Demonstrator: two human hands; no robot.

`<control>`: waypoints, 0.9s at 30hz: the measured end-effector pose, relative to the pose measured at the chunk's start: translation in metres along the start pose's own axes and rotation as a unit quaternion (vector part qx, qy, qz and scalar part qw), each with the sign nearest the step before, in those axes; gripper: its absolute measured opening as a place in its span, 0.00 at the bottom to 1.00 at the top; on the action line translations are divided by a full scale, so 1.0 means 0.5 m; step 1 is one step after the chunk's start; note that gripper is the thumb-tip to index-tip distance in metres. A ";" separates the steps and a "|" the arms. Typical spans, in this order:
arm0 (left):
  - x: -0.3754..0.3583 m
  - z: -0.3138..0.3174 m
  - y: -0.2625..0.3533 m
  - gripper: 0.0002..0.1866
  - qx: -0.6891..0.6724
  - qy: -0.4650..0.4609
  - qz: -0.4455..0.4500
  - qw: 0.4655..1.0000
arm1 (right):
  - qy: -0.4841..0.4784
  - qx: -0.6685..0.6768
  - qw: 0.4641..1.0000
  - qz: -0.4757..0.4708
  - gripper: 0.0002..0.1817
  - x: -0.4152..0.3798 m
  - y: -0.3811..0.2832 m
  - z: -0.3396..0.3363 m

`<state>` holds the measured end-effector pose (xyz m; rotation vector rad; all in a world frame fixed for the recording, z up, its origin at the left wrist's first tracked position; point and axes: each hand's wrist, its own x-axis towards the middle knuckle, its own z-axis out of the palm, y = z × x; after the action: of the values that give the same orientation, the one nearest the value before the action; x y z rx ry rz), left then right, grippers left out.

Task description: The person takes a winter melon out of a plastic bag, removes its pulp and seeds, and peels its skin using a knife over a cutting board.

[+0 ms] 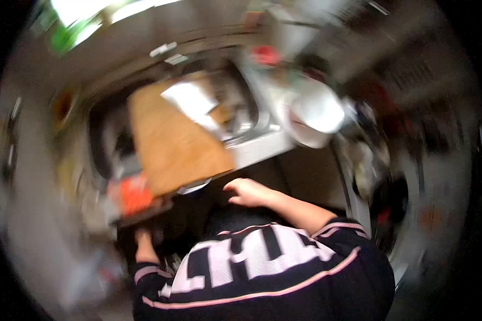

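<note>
The view is smeared by motion. A wooden cutting board (pixel 177 144) lies across the sink (pixel 254 101), its near end at the counter's front edge. On its far part is a flat white thing (pixel 190 99) that I cannot make out. My right hand (pixel 246 191) hangs just in front of the counter, near the board's near right corner; its thumb and fingers are apart and nothing shows in them. Low on the left, below the counter edge, my left hand (pixel 143 235) is in shadow, its fingers hidden. An orange thing (pixel 131 193) sits beside the board, above my left hand.
A white bucket-like container (pixel 316 112) stands on the counter right of the sink. Behind it is a small red item (pixel 265 54). Blurred goods line the right side. A bright window (pixel 85 10) is at the top left.
</note>
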<state>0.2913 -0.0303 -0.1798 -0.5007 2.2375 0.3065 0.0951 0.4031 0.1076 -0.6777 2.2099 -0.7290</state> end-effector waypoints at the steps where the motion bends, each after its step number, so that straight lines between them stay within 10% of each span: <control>1: -0.013 -0.026 0.036 0.21 0.023 0.005 -0.006 1.000 | 0.000 0.020 1.000 0.018 0.23 -0.025 0.023 -0.012; 13: -0.149 -0.081 0.462 0.19 0.059 0.037 0.163 0.984 | 0.326 0.163 0.925 0.110 0.16 -0.380 0.290 -0.102; 15: -0.192 -0.075 0.555 0.18 0.064 0.032 0.209 0.975 | 0.434 0.175 0.869 0.158 0.13 -0.486 0.359 -0.124; 17: -0.244 -0.074 0.650 0.18 0.066 0.028 0.256 0.964 | 0.697 0.030 0.707 0.119 0.08 -0.552 0.506 -0.092; 21: -0.330 -0.121 0.903 0.18 0.089 0.045 0.419 0.902 | 0.752 0.120 0.552 0.339 0.22 -0.756 0.649 -0.098; 27: -0.537 -0.193 1.369 0.21 0.130 0.015 0.524 0.842 | 0.629 0.008 0.673 0.389 0.43 -0.837 0.752 -0.144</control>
<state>0.0803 0.6119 0.1247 0.9283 2.3257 0.5206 0.2057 0.9592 0.0896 1.2051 3.2101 -0.8068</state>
